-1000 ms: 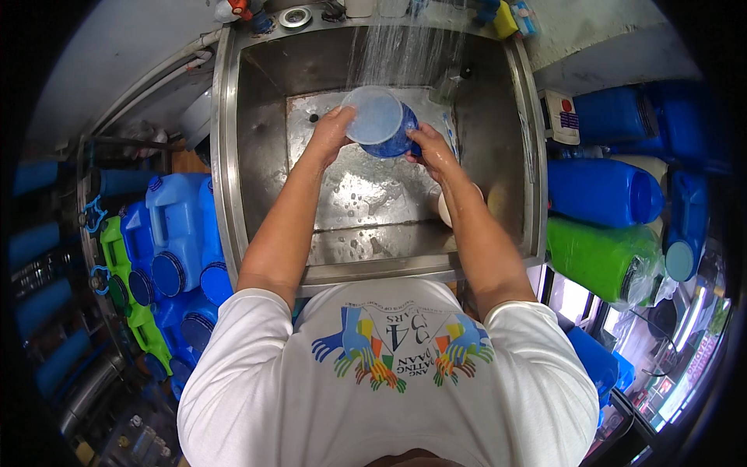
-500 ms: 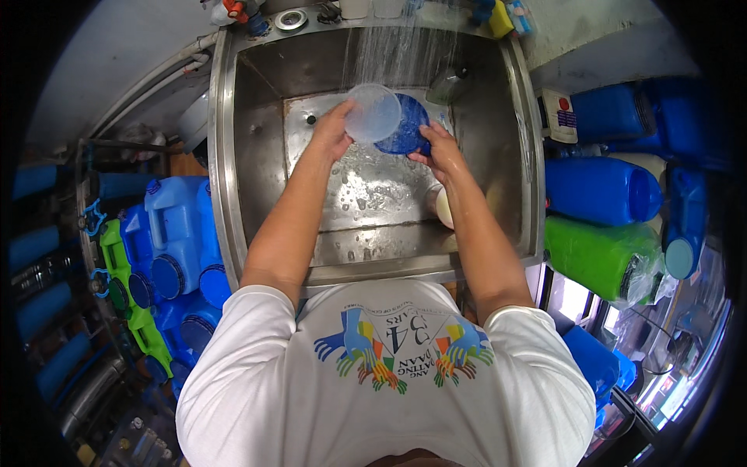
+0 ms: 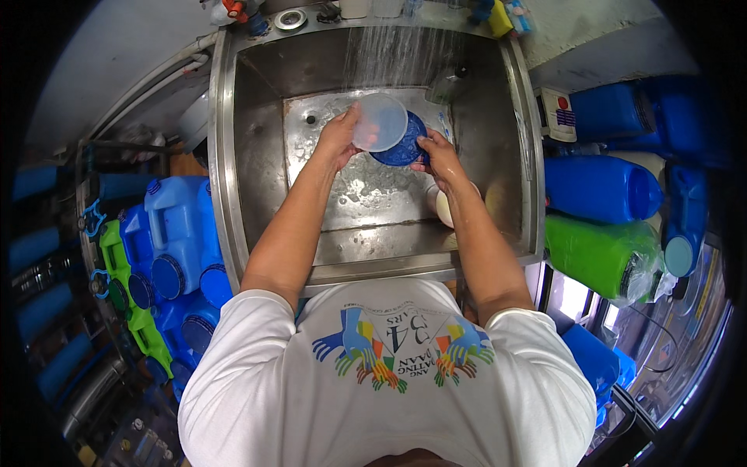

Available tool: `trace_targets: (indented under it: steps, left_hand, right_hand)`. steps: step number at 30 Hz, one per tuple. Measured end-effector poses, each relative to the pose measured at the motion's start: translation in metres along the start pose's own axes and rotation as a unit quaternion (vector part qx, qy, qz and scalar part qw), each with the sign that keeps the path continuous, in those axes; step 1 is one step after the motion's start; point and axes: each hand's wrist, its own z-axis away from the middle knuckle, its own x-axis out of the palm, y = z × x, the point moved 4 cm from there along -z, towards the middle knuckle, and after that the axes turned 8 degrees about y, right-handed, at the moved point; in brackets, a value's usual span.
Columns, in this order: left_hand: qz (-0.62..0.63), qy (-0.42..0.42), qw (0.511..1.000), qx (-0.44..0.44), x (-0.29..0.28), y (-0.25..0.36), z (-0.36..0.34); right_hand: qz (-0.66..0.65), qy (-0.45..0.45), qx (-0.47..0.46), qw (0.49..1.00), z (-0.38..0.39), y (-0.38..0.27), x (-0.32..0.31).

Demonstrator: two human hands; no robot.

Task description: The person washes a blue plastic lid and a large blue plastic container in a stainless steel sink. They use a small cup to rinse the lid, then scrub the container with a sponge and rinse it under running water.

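Over a steel sink [image 3: 261,156] I hold two round plastic pieces close together. My left hand [image 3: 340,136] is closed on the rim of a clear, frosted disc that looks like a lid [image 3: 381,121]. Its fingers show faintly through the plastic. My right hand [image 3: 438,158] grips the edge of a wet blue round lid [image 3: 405,148], thumb on top. The clear lid overlaps the upper left of the blue one. Streams of water [image 3: 397,58] fall at the back of the sink, just beyond both lids.
A clear bottle or jar [image 3: 447,86] lies in the sink's back right corner. A pale round container [image 3: 443,206] sits partly behind my right forearm. Blue jugs [image 3: 173,226] crowd the left side. Blue [image 3: 599,189] and green [image 3: 595,253] containers line the right. A yellow sponge [image 3: 499,19] rests on the back ledge.
Both hands have drawn the lids slightly toward me, out of the falling water. The clear lid has shifted a little right and covers more of the blue one.
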Motion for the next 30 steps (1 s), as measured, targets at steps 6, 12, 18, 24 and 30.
trace_targets:
  steps: [6,12,18,24,30]
  left_hand:
    - [0.045,0.058,0.996,0.044,-0.025,0.035,0.002]
    - [0.006,0.043,0.998,0.044,-0.007,0.032,0.005]
    - [0.029,0.012,0.998,0.049,0.02,0.051,-0.002]
    - [0.031,0.012,0.998,0.044,-0.003,0.057,0.012]
    - [-0.099,-0.027,0.971,0.214,0.013,0.05,0.014]
  right_hand:
    - [-0.022,-0.001,0.006,1.0,0.002,0.009,-0.007]
    - [-0.04,0.001,0.014,0.999,0.001,0.016,-0.006]
    - [-0.038,0.0,0.019,0.999,-0.001,0.016,-0.008]
    - [-0.037,-0.002,0.02,0.999,0.001,0.02,-0.007]
    - [-0.082,-0.031,0.028,0.996,0.003,0.008,0.004]
